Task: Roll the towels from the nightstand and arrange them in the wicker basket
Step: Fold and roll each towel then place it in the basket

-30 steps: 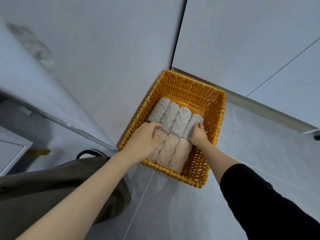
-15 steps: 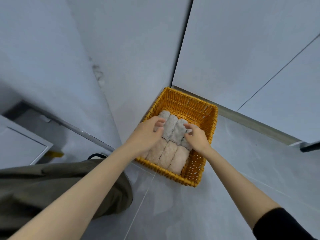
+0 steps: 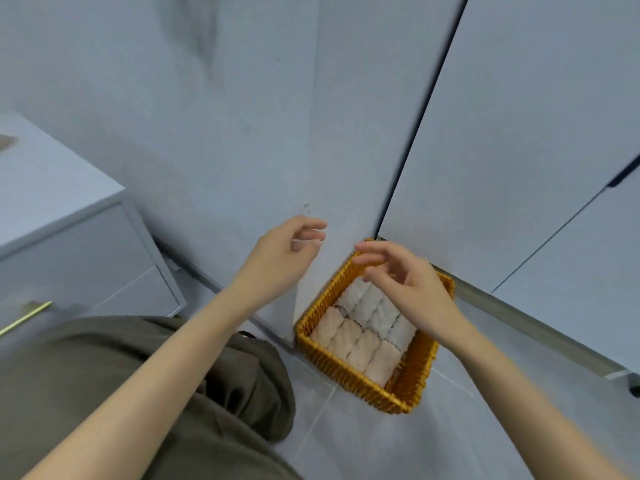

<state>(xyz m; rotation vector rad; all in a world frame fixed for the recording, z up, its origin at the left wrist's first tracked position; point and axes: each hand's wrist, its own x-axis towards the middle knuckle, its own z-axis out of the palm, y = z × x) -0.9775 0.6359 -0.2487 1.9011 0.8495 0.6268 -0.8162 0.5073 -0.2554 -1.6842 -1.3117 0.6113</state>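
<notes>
An orange wicker basket (image 3: 360, 386) sits on the floor in the corner between a wall and cabinet doors. Several rolled towels lie packed in it in two rows: beige rolls (image 3: 356, 348) nearer me, whitish rolls (image 3: 375, 308) behind them. My left hand (image 3: 284, 252) hangs above and to the left of the basket, fingers apart, holding nothing. Over the basket's far end my right hand (image 3: 403, 282) floats with fingers spread and empty, hiding part of the whitish rolls. Neither hand touches the towels.
A grey nightstand (image 3: 69, 237) with a brass drawer handle (image 3: 24, 318) stands at the left. My olive-clad lap (image 3: 138, 393) fills the lower left. Grey cabinet doors (image 3: 519, 150) rise behind the basket, and pale floor tiles (image 3: 398, 445) lie in front of it.
Both hands have lifted off the rolled towels and risen above the basket, fingers opening. My view has pulled back and up, and the nightstand has come into sight at the left.
</notes>
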